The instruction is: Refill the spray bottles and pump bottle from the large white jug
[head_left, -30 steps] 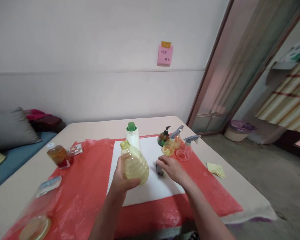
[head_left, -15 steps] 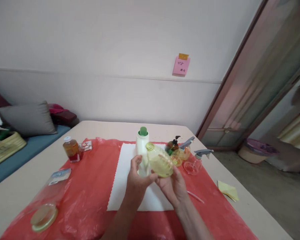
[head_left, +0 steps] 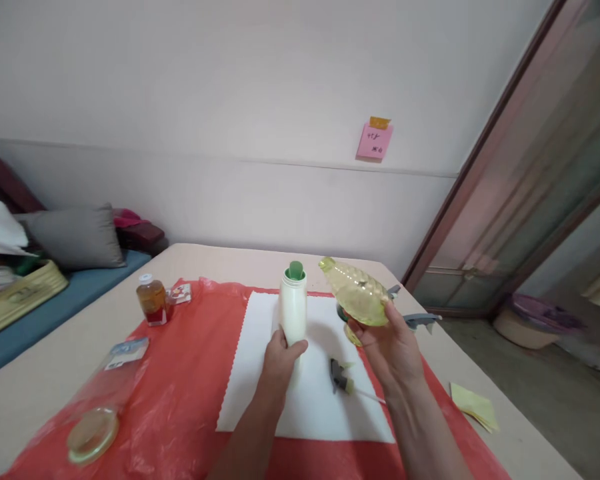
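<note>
Red sheet and white mat cover the bench [head_left: 220,257]; left hand [head_left: 279,357] wraps the upright white bottle [head_left: 293,310], right hand [head_left: 393,343] cradles the tilted yellow bottle [head_left: 356,293] aloft. Looks light, thin, slippery; best gripped round the ribbed belly.

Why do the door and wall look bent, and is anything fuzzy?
Head view: wide lens bows the door frame and wall stripe; light is soft, shadows faint; the yellow bottle in the right hand looks slightly soft; the clear jar is smeared.
</note>
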`<state>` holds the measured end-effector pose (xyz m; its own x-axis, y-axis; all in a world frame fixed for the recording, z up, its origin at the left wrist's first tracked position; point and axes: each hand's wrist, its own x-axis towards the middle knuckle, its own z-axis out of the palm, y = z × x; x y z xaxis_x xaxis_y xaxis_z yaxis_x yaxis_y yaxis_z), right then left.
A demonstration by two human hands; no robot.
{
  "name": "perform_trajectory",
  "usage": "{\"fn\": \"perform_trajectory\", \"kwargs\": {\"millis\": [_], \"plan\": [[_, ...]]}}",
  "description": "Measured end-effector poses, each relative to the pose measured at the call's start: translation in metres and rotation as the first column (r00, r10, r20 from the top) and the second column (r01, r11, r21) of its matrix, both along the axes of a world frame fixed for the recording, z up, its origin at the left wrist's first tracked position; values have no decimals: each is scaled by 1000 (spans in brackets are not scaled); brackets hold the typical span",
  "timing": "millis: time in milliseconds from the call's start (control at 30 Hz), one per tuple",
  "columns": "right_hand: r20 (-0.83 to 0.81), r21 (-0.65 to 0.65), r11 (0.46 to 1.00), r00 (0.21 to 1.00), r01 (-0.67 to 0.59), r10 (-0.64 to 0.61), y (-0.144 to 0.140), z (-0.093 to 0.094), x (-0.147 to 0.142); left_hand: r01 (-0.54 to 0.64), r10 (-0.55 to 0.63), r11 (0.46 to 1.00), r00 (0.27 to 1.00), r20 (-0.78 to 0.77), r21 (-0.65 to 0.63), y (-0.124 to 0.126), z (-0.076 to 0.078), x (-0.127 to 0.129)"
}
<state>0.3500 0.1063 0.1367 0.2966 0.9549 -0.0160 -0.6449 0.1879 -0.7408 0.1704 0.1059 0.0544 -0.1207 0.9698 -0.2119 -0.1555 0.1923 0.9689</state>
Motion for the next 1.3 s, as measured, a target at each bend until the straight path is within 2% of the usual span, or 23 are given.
{"fn": "perform_trajectory", "kwargs": {"millis": [133,267,400,600,767,900,1100,1300], "plan": [[81,48,999,997,9,-13,16,18,-5,108,-102,994,981,167,-26,1,11,-4],[177,82,996,983,42,-56,27,22,-4,99,-94,995,970,225,-8,-1,12,-2],[308,104,992,947,66,-96,31,16,1,45,-57,997,966,250,55,-10,10,17],[373,45,994,921,98,-107,30,10,17,-5,-15,997,958,286,71,-23,9,52],[473,52,990,869,133,-142,26,12,28,-1,-20,995,979,202,102,-23,-11,69],[477,56,985,862,163,-170,23,16,32,42,-52,995,991,121,86,-24,-26,75],[535,94,976,817,198,-217,19,23,31,77,-84,992,994,73,99,-25,-29,76],[631,159,967,733,197,-253,15,28,23,110,-113,987,993,18,121,-24,-32,74]]}}
